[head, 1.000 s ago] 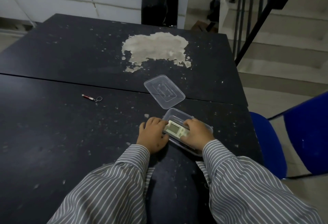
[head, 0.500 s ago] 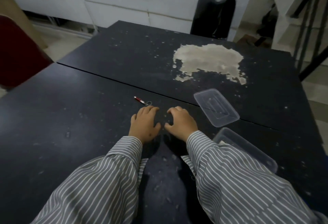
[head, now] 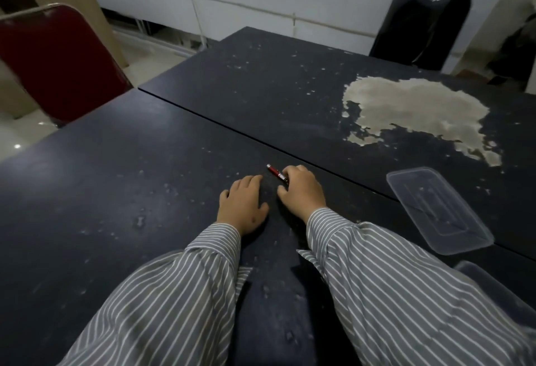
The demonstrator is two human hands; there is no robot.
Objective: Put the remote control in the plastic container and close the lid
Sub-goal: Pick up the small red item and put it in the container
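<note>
both hands on tabletop (head: 145, 191), left hand (head: 242, 206) left of right hand (head: 303, 191) | pen (head: 277, 174) just far of right hand, touching fingertips | lid (head: 438, 209) right of hands | container (head: 493, 287) near-right, behind right sleeve

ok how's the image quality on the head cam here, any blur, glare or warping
Head view: dim, flat light, with only soft shadows under the left hand and right hand. The red chair at the left edge is smeared by blur. Wide-angle warping bends the table edges. The clear lid shows faint sheen, no harsh glare. The red pen-like thing stays fairly sharp.
</note>
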